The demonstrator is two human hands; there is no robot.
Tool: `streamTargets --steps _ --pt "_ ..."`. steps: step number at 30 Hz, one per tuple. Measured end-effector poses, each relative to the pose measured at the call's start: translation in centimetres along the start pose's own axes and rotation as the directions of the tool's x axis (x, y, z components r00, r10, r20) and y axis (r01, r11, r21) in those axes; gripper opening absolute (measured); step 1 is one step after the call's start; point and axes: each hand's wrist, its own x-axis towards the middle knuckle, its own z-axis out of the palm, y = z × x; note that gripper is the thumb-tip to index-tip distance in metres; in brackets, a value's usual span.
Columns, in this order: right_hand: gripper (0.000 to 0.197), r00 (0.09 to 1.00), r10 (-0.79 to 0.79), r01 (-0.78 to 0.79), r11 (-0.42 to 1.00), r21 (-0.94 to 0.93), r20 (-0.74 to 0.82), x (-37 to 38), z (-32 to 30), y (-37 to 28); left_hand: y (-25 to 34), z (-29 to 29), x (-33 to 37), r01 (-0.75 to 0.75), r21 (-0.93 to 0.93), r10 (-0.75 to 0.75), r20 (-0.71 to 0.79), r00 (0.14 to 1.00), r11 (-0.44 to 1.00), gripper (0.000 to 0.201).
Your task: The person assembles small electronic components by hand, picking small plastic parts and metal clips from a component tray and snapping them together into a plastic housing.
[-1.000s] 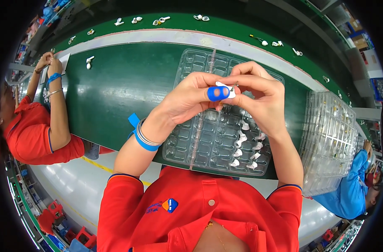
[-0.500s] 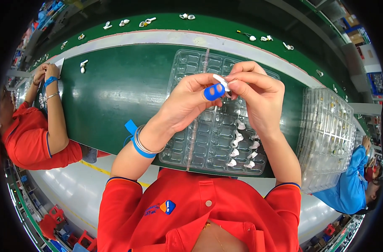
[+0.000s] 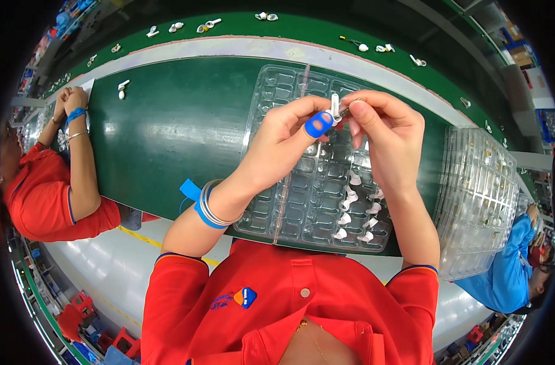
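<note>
Above a clear plastic tray point(image 3: 276, 201), my left hand point(image 3: 283, 137) pinches a white earbud housing point(image 3: 335, 103) with its stem pointing up. A blue cover with holes sits on the left thumb. Close against the housing, my right hand point(image 3: 387, 131) has thumb and forefinger pressed together on a small greyish part point(image 3: 344, 113), too small to name. Several white earbud pieces point(image 3: 349, 196) lie in the tray's pockets below my right hand. Many other pockets toward the left of the tray hold nothing visible.
A tall stack of clear trays point(image 3: 477, 201) stands to the right. Loose earbud parts lie on the green conveyor point(image 3: 314, 27) beyond the pale rail point(image 3: 229, 47), and a white pair point(image 3: 122, 90) at left on the table. A co-worker in red point(image 3: 52, 194) sits left; another in blue point(image 3: 502, 267), right.
The white housing has turned from slanting left to nearly upright. My right fingers have drawn slightly right, showing the small greyish part between the hands.
</note>
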Motion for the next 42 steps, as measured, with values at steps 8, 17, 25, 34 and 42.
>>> streamTargets --steps 8,17,25,34,42 --pt "0.020 0.996 0.083 -0.086 0.990 0.111 0.030 0.3 0.0 -0.3 -0.3 0.2 0.1 -0.325 0.479 0.405 -0.070 0.912 0.815 0.018" --pt "0.021 0.991 0.129 -0.135 0.969 0.205 0.041 0.3 -0.2 0.2 0.0 0.6 0.0 -0.356 0.525 0.460 -0.078 0.885 0.773 0.017" --pt "0.022 0.986 0.153 -0.164 0.958 0.234 0.064 0.2 0.0 0.1 0.3 0.3 0.2 -0.438 0.704 0.594 0.028 0.804 0.559 0.027" --pt "0.019 0.953 0.255 -0.288 0.929 0.233 0.161 0.5 -1.0 0.4 0.8 0.5 -0.3 -0.412 0.592 0.472 0.061 0.880 0.692 0.026" --pt "0.020 0.966 0.228 -0.248 0.950 0.188 0.121 0.1 -0.3 0.2 0.8 0.1 -0.8 -0.226 0.506 0.263 -0.001 0.965 0.832 0.033"
